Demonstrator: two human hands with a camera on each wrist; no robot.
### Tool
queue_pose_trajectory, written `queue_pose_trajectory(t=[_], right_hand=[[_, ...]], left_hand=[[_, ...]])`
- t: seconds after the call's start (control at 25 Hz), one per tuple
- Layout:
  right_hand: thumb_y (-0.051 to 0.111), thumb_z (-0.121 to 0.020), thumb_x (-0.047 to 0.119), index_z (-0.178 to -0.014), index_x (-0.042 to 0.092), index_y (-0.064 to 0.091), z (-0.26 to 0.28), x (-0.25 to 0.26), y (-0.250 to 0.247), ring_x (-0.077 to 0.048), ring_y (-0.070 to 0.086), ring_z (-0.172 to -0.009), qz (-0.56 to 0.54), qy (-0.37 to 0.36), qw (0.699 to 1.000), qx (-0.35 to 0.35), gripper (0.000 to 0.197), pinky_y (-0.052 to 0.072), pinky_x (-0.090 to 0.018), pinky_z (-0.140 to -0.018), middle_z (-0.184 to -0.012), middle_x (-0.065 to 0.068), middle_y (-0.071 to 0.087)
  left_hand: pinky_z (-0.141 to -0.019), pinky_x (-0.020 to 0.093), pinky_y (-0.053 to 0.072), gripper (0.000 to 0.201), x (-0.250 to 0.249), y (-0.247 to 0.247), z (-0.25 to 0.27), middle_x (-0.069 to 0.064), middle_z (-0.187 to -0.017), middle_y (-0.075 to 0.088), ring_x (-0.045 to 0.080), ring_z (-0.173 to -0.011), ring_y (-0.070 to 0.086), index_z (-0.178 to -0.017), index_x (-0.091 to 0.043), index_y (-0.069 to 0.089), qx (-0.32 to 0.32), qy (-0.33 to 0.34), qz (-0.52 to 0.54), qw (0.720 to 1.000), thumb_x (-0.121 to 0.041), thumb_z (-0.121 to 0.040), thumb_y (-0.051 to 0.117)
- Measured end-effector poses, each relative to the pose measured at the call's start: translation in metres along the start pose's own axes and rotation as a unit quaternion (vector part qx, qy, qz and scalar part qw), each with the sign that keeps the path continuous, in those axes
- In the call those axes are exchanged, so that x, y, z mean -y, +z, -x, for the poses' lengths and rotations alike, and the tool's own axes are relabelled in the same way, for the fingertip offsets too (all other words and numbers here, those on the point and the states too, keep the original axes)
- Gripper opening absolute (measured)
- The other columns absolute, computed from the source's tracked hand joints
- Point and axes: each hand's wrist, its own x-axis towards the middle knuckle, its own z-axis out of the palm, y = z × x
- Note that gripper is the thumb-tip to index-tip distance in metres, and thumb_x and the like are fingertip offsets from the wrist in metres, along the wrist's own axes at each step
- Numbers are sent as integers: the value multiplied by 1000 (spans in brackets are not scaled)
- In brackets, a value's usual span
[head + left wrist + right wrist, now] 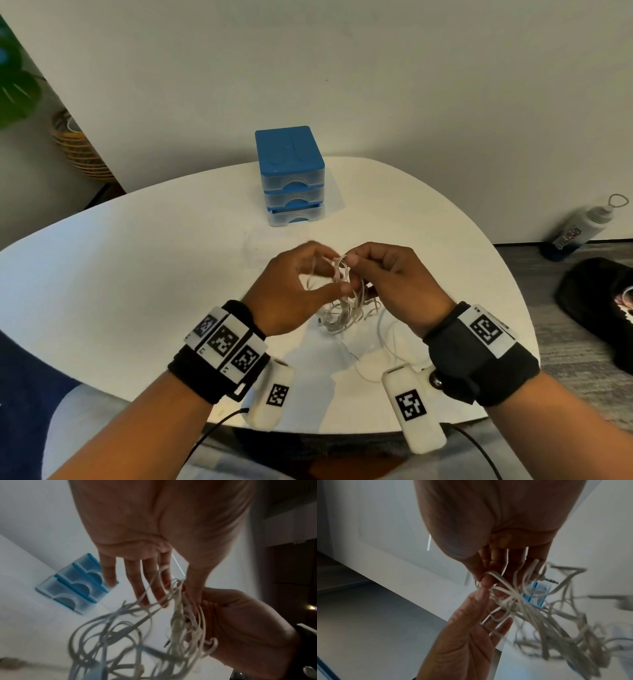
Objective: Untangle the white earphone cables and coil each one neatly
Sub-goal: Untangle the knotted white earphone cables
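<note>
A tangle of white earphone cables hangs between my two hands just above the white table, its lower loops trailing onto the top. My left hand curls thumb and fingers round the upper strands; in the left wrist view several loops drape over its fingers. My right hand pinches a strand at the top of the knot, thumb against forefinger. A jack plug sticks out of the bundle. Both hands meet at the knot.
A small blue three-drawer unit stands at the table's far side against the wall. On the floor at right are a white bottle and a black item. A wicker basket sits at far left.
</note>
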Motion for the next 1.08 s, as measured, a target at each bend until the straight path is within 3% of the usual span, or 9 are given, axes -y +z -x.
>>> queue_pose_trajectory(t=[0.12, 0.24, 0.4, 0.52, 0.68, 0.84, 0.92, 1.0, 1.08], right_hand=[[70, -85, 7, -96, 6, 67, 3, 0, -6, -19, 54, -59, 0, 3, 1000, 23, 11, 47, -26, -56, -66, -9, 61], [75, -79, 2, -93, 6, 66, 2, -2, -11, -18, 56, -59, 36, -14, 999, -13, 17, 46, -24, -53, -69, -11, 63], [74, -81, 5, -81, 5, 73, 1, -2, -11, -11, 64, -57, 46, -55, 995, -67, 1, 48, -21, -54, -64, -6, 71], [74, -83, 14, -88, 13, 78, 3, -1, -12, 0, 67, -67, 77, -69, 992, -74, 6, 49, -13, -64, -73, 8, 75], [69, -86, 34, -93, 27, 78, 3, -2, -12, -1, 68, -85, 199, -70, 971, -109, 13, 52, -21, -79, -92, 14, 75], [62, -91, 9, -85, 4, 72, 1, 13, -16, -14, 67, -67, 27, -45, 996, -66, 13, 54, -25, -74, -69, -3, 70], [59, -93, 6, -81, 5, 69, 4, 20, -17, -16, 55, -51, -60, -9, 997, -53, 15, 52, -29, -63, -54, 1, 56], [61, -92, 11, -79, 5, 70, 6, 22, -19, -13, 36, -46, -39, 3, 997, -63, 17, 38, -28, -51, -46, 10, 46], [64, -91, 17, -80, 2, 71, 8, 25, -19, -11, 30, -45, 1, -1, 997, -72, 20, 28, -24, -48, -41, 14, 44]], left_hand=[[-80, 39, 58, 15, 3, -5, -3, 5, -82, 75, 20, -77, 72, -93, -15, 71, -15, -26, 65, 997, -18, -79, 76], [-67, 27, 57, 9, -1, -11, -3, 12, -78, 74, 20, -67, 71, -88, -8, 72, -16, -41, 112, 993, -10, -79, 74], [-58, 18, 52, 7, -5, -14, -3, 2, -67, 70, 13, -59, 67, -89, -6, 72, -2, -82, 160, 984, -10, -84, 67], [-60, 23, 54, 14, 0, -17, -5, 6, -71, 69, 16, -59, 63, -93, -6, 72, -14, -112, 172, 979, -15, -89, 63], [-55, 24, 48, 21, 9, -17, -8, 2, -70, 67, 12, -53, 55, -87, -9, 69, -44, -115, 68, 990, -22, -96, 54], [-54, 20, 41, 25, 17, -17, -12, -4, -63, 61, 5, -49, 47, -83, -10, 63, -75, -114, 14, 991, -26, -97, 50], [-48, 15, 39, 26, 17, -18, -12, -3, -61, 57, 2, -46, 43, -78, -11, 61, -86, -106, 7, 991, -26, -97, 50], [-45, 15, 38, 27, 16, -19, -12, -2, -61, 55, 2, -45, 41, -78, -10, 61, -91, -102, 30, 990, -27, -96, 52], [-49, 19, 38, 27, 14, -20, -12, -3, -59, 54, 7, -50, 42, -80, -8, 62, -92, -96, 55, 990, -28, -96, 53]])
